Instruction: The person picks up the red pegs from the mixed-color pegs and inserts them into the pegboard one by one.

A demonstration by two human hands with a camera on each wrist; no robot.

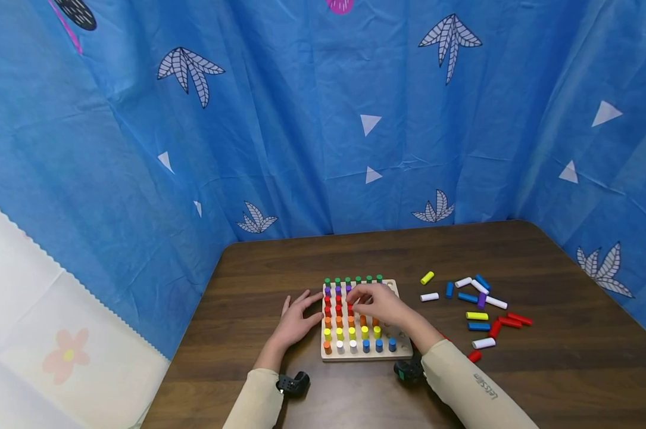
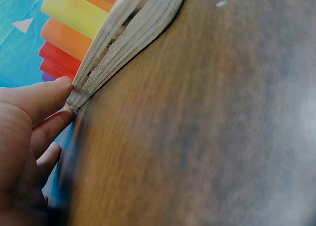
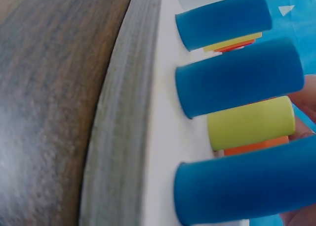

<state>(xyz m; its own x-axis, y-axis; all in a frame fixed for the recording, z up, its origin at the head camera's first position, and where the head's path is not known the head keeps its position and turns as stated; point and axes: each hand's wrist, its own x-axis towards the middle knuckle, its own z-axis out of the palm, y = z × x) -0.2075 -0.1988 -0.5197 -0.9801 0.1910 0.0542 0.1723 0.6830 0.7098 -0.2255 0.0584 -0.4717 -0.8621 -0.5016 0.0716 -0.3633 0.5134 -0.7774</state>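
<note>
Many upright, colourful pegs (image 1: 365, 345) on a pale board (image 1: 365, 358), left hand (image 1: 293, 323) wide, grip of right hand (image 1: 384, 304) unclear

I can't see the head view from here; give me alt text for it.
A person's right grip reaches over a wooden pegboard filled with rows of colored pegs, while the left grip touches its left side. Loose pegs lie scattered to the right on a dark table.

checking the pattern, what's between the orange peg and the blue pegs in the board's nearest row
Two white pegs stand there side by side, seen in the head view.
</note>
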